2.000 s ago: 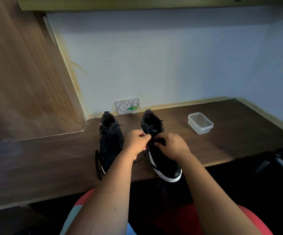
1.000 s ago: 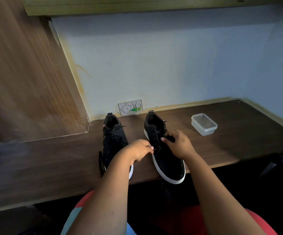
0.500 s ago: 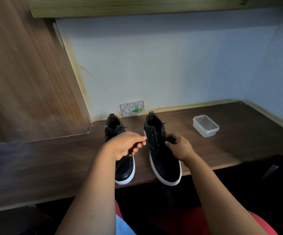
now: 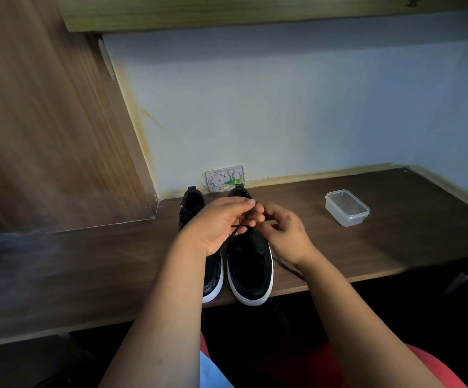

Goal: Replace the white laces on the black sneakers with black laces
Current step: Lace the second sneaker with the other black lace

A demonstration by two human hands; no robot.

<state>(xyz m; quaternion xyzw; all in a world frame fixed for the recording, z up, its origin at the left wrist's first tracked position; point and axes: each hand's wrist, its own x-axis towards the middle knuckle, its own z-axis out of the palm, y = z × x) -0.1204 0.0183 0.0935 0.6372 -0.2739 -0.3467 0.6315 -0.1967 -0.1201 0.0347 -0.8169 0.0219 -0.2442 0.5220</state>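
Both forearms are bare to the frame edge; red garment covers the lap, pale blue fabric beside it.

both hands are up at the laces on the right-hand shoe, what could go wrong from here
1. The right sneaker has its toe past the front edge of the desk; a firm tug on the black lace could tip it off.
2. A loose lace end trails under the right hand, so the wrist might snag it.
3. The left hand covers the left sneaker and the eyelets, so a skipped hole may go unnoticed.
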